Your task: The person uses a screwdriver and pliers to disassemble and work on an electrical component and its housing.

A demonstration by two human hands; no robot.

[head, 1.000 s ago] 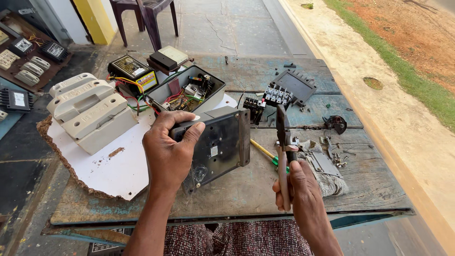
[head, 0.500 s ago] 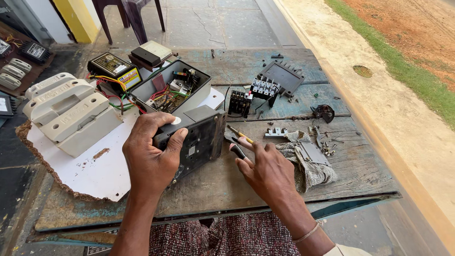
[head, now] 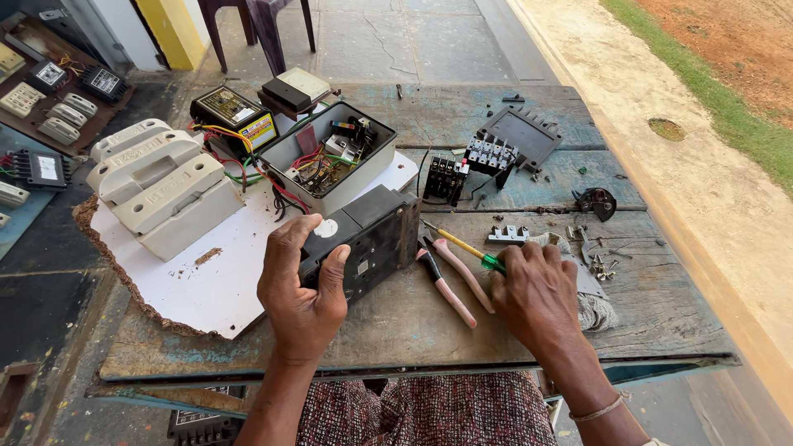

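Note:
My left hand (head: 301, 281) grips the near end of a dark grey electrical unit (head: 372, 239) that stands on the worn wooden table (head: 462, 306). My right hand (head: 537, 289) rests to the right of it, fingers closed around the green handle of a yellow-shafted screwdriver (head: 467, 248). Red-handled pliers (head: 450, 277) lie flat on the table between the unit and my right hand.
Behind the unit stands an open grey box (head: 330, 157) full of coloured wires. White switch housings (head: 157, 190) lie on a white board (head: 206, 281) at left. Black contactors (head: 487, 157), loose screws and a rag (head: 591, 306) sit at right. The table's front edge is close to my body.
My right hand laid the pliers down on the table and moved onto the screwdriver, closing on its handle. My left hand has kept its grip on the dark unit.

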